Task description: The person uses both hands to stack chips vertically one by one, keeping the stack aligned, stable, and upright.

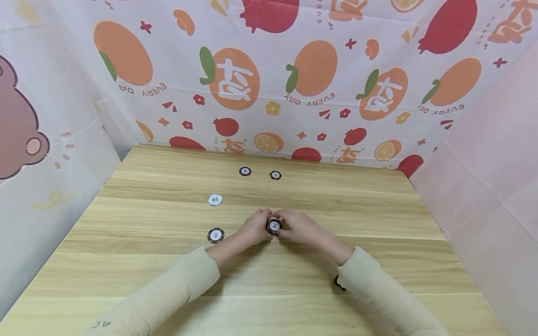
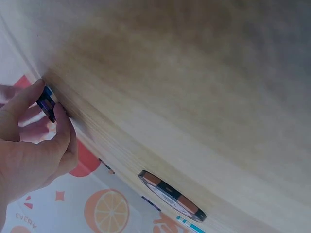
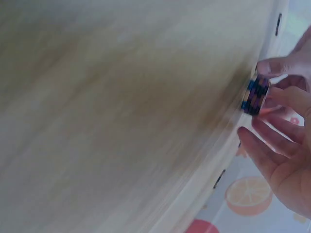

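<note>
A small stack of poker chips (image 1: 274,227), topped by a black-edged one with a white centre marked 100, is between my two hands over the middle of the table. My left hand (image 1: 255,227) grips it from the left, thumb and fingers against its edge; the left wrist view shows the chips (image 2: 47,103) between the fingertips. From the other side my right hand (image 1: 300,227) holds it with the thumb at the near edge and fingers round the back. In the right wrist view the stack (image 3: 255,94) shows several layered edges, with some right fingers (image 3: 262,150) spread beside it.
On the wooden table (image 1: 168,280) lie a black 100 chip (image 1: 216,235), a pale 10 chip (image 1: 215,199) and two dark-edged chips, a purple one (image 1: 245,171) and a black one (image 1: 275,175), farther back. Another dark chip (image 1: 339,283) is partly under the right sleeve. A fruit-print curtain (image 1: 269,93) borders the far edge.
</note>
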### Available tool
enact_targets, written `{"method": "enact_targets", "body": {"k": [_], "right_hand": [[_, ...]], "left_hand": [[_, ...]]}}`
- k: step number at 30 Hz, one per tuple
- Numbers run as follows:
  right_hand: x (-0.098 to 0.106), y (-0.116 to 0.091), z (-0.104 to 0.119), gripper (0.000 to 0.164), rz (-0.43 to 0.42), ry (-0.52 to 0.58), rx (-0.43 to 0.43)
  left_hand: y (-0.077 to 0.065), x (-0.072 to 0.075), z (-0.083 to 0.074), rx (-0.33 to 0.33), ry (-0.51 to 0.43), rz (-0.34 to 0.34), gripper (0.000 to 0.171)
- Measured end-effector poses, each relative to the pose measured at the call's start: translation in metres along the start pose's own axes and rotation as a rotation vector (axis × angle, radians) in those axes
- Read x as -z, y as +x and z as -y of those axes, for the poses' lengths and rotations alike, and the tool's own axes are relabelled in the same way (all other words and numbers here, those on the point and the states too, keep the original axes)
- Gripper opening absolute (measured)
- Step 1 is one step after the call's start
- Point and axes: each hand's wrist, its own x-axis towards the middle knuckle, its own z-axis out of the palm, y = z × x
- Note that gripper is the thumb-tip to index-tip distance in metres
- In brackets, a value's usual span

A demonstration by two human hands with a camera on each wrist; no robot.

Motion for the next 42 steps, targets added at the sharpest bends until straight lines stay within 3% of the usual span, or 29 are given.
{"method": "enact_targets", "body": {"k": [8,42], "right_hand": [[0.0002,-0.0043,-0.0053,0.031,0.018,-0.016,-0.011],[-0.0055,-0.0003,-0.0048,0.034,0.003,-0.078,-0.018]], "left_hand": [[-0.0009,0.0002,-0.0015,-0.001,0.006,-0.003,0.036],[-0.0005,-0.0010,-0.0014,-0.013,0.016,-0.005,0.031]]}}
